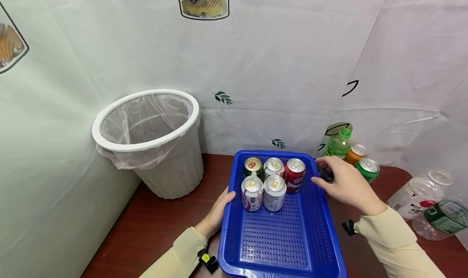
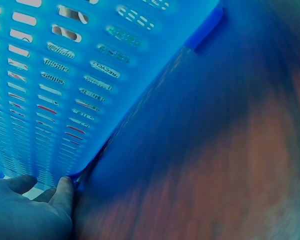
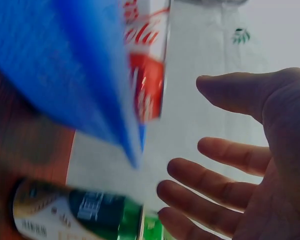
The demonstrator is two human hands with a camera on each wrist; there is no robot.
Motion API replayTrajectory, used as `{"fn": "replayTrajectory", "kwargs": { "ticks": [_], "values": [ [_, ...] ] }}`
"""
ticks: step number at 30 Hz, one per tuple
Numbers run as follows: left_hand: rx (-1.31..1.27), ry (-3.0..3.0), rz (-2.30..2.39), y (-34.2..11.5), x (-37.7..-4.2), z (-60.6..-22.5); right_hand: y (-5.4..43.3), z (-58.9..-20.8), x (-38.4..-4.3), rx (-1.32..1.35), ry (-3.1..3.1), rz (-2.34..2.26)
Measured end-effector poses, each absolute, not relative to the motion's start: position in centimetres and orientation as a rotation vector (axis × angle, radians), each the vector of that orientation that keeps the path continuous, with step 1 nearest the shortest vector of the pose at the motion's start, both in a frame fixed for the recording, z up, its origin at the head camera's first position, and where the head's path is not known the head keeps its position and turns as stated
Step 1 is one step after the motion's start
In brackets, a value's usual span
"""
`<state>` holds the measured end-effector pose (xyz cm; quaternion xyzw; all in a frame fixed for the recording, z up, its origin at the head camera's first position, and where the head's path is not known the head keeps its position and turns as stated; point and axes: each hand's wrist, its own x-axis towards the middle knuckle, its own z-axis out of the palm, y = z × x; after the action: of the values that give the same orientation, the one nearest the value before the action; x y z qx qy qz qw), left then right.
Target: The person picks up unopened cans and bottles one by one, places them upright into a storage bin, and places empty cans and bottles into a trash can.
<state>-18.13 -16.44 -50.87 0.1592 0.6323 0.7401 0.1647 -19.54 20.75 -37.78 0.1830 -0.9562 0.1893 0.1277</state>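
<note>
A blue plastic basket with perforated walls sits on the table. Upright drink cans stand grouped at its far end: a red can, a dark green can and several pale ones such as the silver can. My left hand grips the basket's left side, thumb on the rim; the left wrist view shows its fingers against the outer wall. My right hand hovers by the right rim, fingers spread and holding nothing. Partly behind it is a dark can.
A lined trash bin stands at the back left. Beyond my right hand are a green bottle, an orange can and a green can. Two clear plastic containers, one a jar with a green label, are at the right edge.
</note>
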Motion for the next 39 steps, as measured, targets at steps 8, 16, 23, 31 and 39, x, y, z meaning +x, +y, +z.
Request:
{"fn": "replayTrajectory", "kwargs": {
  "ticks": [8, 16, 23, 31, 39],
  "values": [
    [0.448, 1.805, 2.105, -16.5, -18.1, -50.8, 22.6, -39.2, -20.5, 0.488, -2.682, 0.381],
    [0.455, 1.799, 2.115, -16.4, -18.2, -50.9, 23.4, -40.8, -21.6, 0.403, -2.631, 0.383],
    [0.458, 1.811, 2.109, -16.4, -18.2, -50.9, 23.6, -41.8, -21.9, 0.326, -2.672, 0.371],
    [0.461, 1.816, 2.102, -16.5, -18.3, -51.1, 23.8, -42.6, -21.9, 0.301, -2.705, 0.371],
    [0.457, 1.836, 2.085, -16.6, -18.3, -51.0, 24.1, -43.2, -22.0, 0.251, -2.783, 0.391]
  ]
}}
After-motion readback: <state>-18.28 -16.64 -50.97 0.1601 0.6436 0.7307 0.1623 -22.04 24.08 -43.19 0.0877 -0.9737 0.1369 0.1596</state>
